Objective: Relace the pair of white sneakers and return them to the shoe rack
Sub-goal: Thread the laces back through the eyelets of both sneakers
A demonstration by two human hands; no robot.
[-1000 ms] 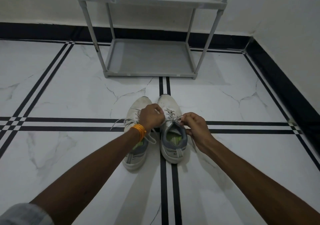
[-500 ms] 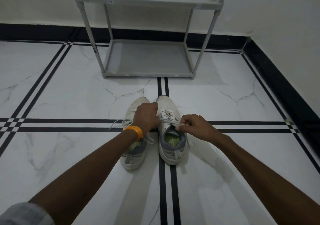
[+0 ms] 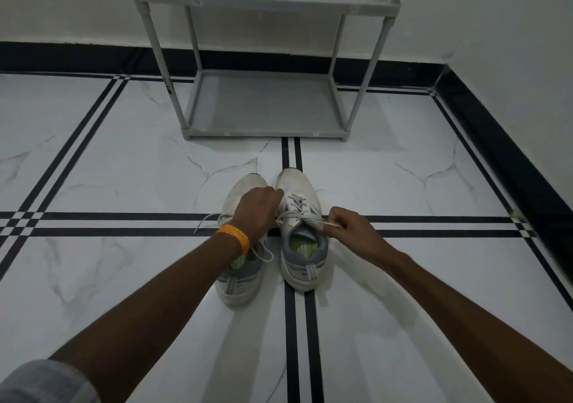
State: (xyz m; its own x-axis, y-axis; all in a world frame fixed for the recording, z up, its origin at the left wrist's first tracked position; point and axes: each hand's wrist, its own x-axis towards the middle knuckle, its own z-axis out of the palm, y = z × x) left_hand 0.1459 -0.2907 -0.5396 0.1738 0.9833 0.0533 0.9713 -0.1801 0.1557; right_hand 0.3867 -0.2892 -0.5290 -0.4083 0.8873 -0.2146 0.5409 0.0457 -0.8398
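Two white sneakers stand side by side on the floor, toes pointing away from me. The right sneaker (image 3: 302, 247) shows its grey collar and green insole. My left hand (image 3: 255, 212) lies over the left sneaker (image 3: 238, 281) and reaches across to the right sneaker's lace at its left side. My right hand (image 3: 345, 227) pinches the white lace end (image 3: 328, 223) and holds it out to the right of that shoe. A loose lace of the left sneaker trails left across the floor. An orange band circles my left wrist.
A grey shoe rack (image 3: 263, 136) stands against the far wall, its bottom shelf bare, just beyond the sneakers. The white marble floor (image 3: 124, 170) has black stripe lines. A wall with black skirting (image 3: 502, 154) runs along the right.
My right hand has drawn the lace end further out to the right of the right sneaker. My left hand has stayed on the laces, shifting slightly.
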